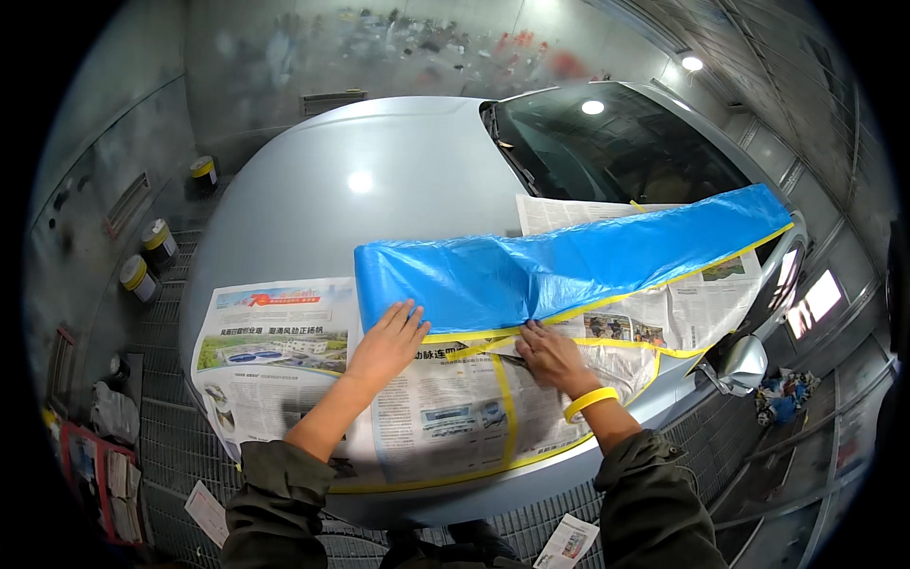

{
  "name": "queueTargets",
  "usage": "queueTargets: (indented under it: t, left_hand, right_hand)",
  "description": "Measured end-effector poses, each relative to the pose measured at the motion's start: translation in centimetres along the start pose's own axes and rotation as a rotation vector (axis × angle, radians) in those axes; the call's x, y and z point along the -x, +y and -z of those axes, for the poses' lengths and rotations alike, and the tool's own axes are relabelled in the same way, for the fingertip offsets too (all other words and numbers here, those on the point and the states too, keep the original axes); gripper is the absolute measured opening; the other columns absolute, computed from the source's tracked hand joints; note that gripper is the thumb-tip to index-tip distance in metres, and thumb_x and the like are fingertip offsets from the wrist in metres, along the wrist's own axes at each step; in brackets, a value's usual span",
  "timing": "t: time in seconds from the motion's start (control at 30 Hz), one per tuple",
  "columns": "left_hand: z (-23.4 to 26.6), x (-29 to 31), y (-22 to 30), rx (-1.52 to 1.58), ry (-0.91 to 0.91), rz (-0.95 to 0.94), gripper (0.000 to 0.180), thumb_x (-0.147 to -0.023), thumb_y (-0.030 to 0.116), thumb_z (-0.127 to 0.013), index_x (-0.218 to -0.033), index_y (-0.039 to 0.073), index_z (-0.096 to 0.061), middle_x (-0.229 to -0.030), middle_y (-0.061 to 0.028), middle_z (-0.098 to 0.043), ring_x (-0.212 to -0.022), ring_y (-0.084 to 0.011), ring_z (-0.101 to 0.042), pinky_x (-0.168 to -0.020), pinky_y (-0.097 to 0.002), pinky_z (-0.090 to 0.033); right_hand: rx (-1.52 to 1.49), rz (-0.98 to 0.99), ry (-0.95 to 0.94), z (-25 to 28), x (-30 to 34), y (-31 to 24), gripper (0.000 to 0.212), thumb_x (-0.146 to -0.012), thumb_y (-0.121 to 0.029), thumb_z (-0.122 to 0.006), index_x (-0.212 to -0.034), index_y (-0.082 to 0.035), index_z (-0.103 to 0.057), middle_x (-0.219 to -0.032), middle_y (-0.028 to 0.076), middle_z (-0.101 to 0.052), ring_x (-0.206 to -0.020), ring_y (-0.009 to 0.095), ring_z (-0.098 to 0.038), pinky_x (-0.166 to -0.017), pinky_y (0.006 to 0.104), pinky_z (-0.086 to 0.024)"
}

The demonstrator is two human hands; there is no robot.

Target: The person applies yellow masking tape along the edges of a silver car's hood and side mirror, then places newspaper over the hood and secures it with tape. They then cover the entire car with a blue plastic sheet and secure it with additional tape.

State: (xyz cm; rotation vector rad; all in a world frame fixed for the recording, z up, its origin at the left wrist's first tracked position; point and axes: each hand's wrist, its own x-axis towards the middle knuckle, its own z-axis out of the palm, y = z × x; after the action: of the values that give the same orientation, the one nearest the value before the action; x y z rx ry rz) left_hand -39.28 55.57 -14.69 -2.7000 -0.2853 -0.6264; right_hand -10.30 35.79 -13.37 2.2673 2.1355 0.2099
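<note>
A long strip of blue plastic film (445,284) with yellow masking tape (654,286) along its near edge lies over newspaper sheets (427,417) on a silver-grey car. My left hand (393,334) rests flat on the film's near left corner, fingers stretched out. Farther right, my right hand (555,360) has its bent fingertips pressed at the taped edge. A small dark tip shows beside its thumb; what it belongs to is hidden under the hand. A yellow ring (590,403), like a tape roll, sits around my right wrist.
The bare hood (313,190) and windshield (607,142) lie beyond the film. At the right is the side mirror (742,365). Several cans (159,242) stand along the left wall. A red rack (100,484) holds papers; loose paper (569,541) lies on the grated floor.
</note>
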Motion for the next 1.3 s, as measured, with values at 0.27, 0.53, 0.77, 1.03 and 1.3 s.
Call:
queueTargets:
  t: [0.27,0.53,0.77,1.03,1.3]
  left_hand:
    - [-0.1,0.1,0.2,-0.005,-0.004,-0.003,0.044,-0.084,0.009,-0.062,-0.127,0.004,-0.062,-0.140,-0.0158,-0.056,-0.137,-0.0315,-0.046,-0.118,-0.0436,-0.033]
    - [0.6,0.3,-0.1,0.032,0.003,0.142,0.044,-0.087,0.009,-0.060,-0.131,0.006,-0.060,-0.143,-0.0175,-0.054,-0.140,-0.0316,-0.044,-0.119,-0.0438,-0.032]
    - [2.8,2.1,-1.5,0.180,0.084,0.453,0.048,-0.083,-0.007,-0.056,-0.129,0.005,-0.060,-0.145,-0.0199,-0.050,-0.140,-0.0341,-0.043,-0.116,-0.0457,-0.037]
    - [5.2,15.9,-10.8,-0.062,-0.011,0.413,0.046,-0.084,0.003,-0.057,-0.130,0.001,-0.058,-0.143,-0.0215,-0.052,-0.140,-0.0337,-0.043,-0.118,-0.0438,-0.035]
    - [4.3,22.4,-13.2,0.097,0.044,0.327,0.049,-0.079,-0.001,-0.062,-0.128,0.002,-0.060,-0.142,-0.0178,-0.054,-0.139,-0.0314,-0.045,-0.117,-0.0444,-0.037]
  right_hand:
    - [-0.227,-0.092,0.064,0.4,-2.6,-9.4,0.055,-0.103,-0.034,-0.042,-0.136,0.009,-0.051,-0.145,0.027,-0.048,-0.138,0.038,-0.044,-0.116,0.0408,-0.034]
    - [-0.327,-0.019,0.109,-0.5,-3.4,-11.2,0.058,-0.104,-0.039,-0.043,-0.140,0.006,-0.049,-0.147,0.024,-0.047,-0.141,0.034,-0.040,-0.118,0.0399,-0.030]
    - [-0.370,0.009,0.187,-0.5,-3.1,-11.0,0.056,-0.103,-0.039,-0.043,-0.134,0.006,-0.056,-0.143,0.023,-0.052,-0.139,0.034,-0.044,-0.117,0.0416,-0.033]
    - [-0.390,-0.050,0.179,0.0,-3.2,-11.6,0.052,-0.098,-0.033,-0.053,-0.133,0.006,-0.057,-0.142,0.024,-0.053,-0.137,0.035,-0.046,-0.116,0.0427,-0.034]
    - [-0.263,-0.022,0.196,0.3,-6.2,-21.1,0.057,-0.096,-0.035,-0.062,-0.129,0.011,-0.054,-0.138,0.031,-0.052,-0.133,0.043,-0.047,-0.113,0.0463,-0.037]
